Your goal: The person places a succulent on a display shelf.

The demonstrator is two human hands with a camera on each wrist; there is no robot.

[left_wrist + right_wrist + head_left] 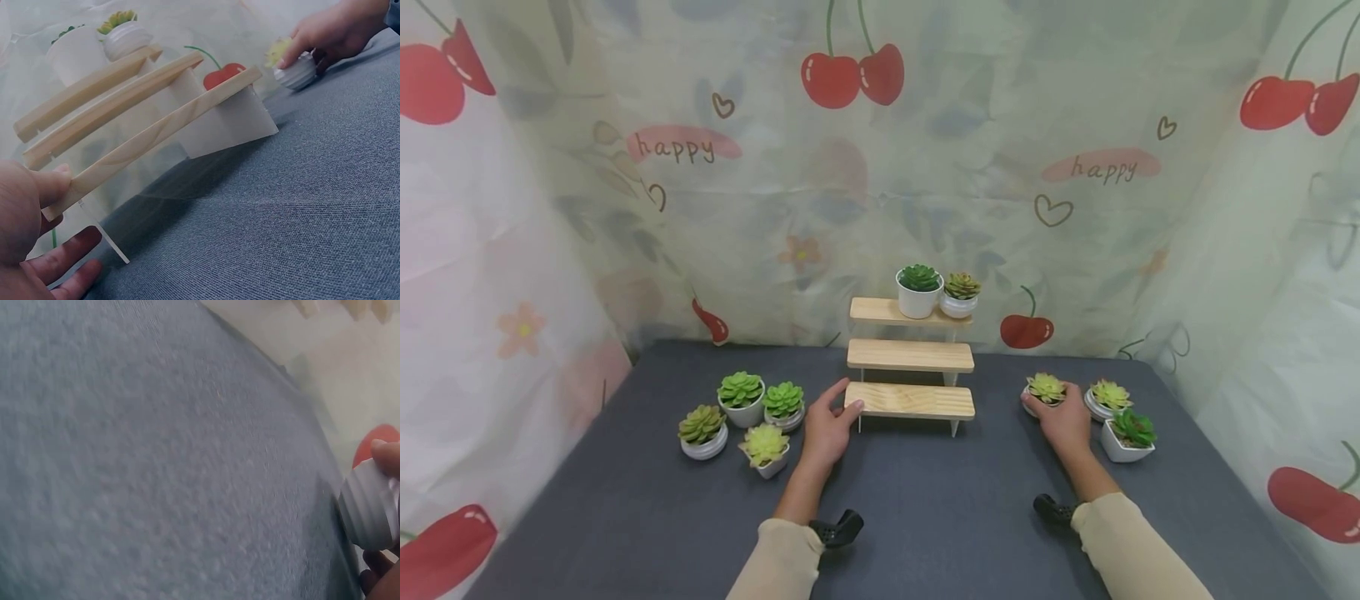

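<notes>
Well, a potted succulent [1045, 387] and a tiered stand [910, 355], each in a grip

Nearest me on the dark worktop [925, 517], four small plants [765, 444] cluster at the left, with a square-potted one [1127, 446] at the right. Just beyond, the person's left grip [829, 429] pinches the stand's lowest tread [917, 401] by its left end, thumb on top. The stand looks light, stiff and apt to skid, so that tread end seems a fair hold. Right of it, the right grip [1066, 421] is closed round the potted succulent; whether its base touches the cloth, I can't tell. I'd guess it is light and hard-walled, perhaps slick, with leaves that bend, so the pot's sides are the safer hold. It shows a white ribbed pot and a pale yellow-green rosette. Farther back, a dark green plant [919, 293] and a reddish-green one [959, 300] stand on the top tread [872, 310], before a cherry-printed curtain [925, 183].
</notes>
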